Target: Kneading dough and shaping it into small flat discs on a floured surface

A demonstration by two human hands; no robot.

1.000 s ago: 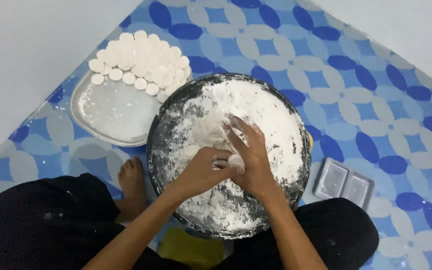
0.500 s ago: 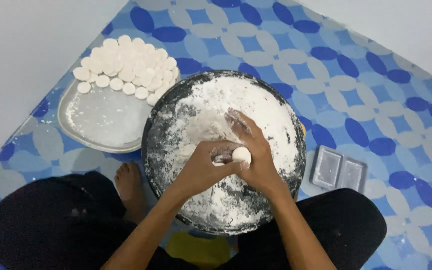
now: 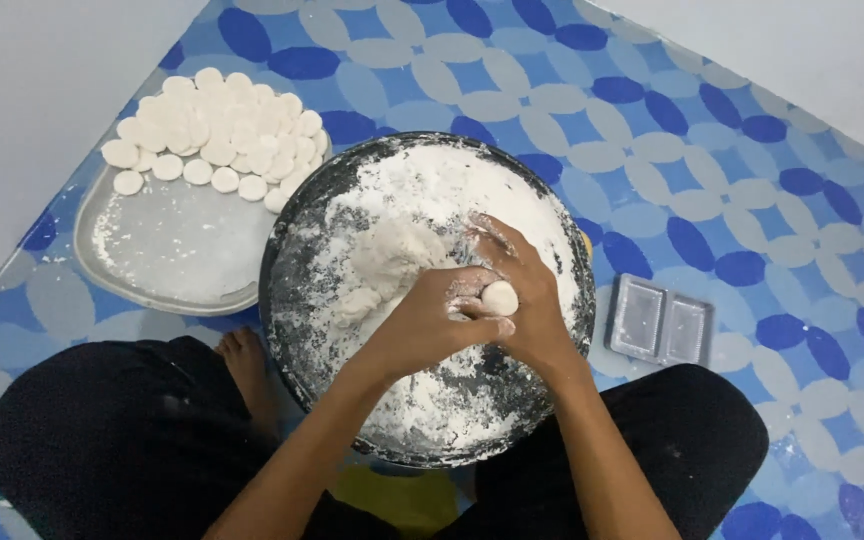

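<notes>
On the blue-and-grey patterned floor mat (image 3: 752,150), where the person sits cross-legged, stands a large round dark metal pan dusted white with flour (image 3: 297,300). To its left, just beside it, lies a flat silvery metal tray (image 3: 167,260) whose far half is covered with many small white flattened dough discs (image 3: 217,130), packed touching one another; the near half of the tray is bare but for flour. By that showing, a good share of the shaping is done. What is left sits in the pan: a pale lump of soft dough (image 3: 392,260), resting in the flour near the middle.

To the right of the pan, apart from it, lies a small clear plastic two-cell box (image 3: 660,325).

Over the pan, the left hand (image 3: 432,325) and the right hand (image 3: 527,300) meet, both floury. Between them sits a small round white dough ball (image 3: 499,297), pressed by the left hand's fingertips against the curled fingers of the right. The ball is held above the flour, just right of the lump and well apart from the tray.
</notes>
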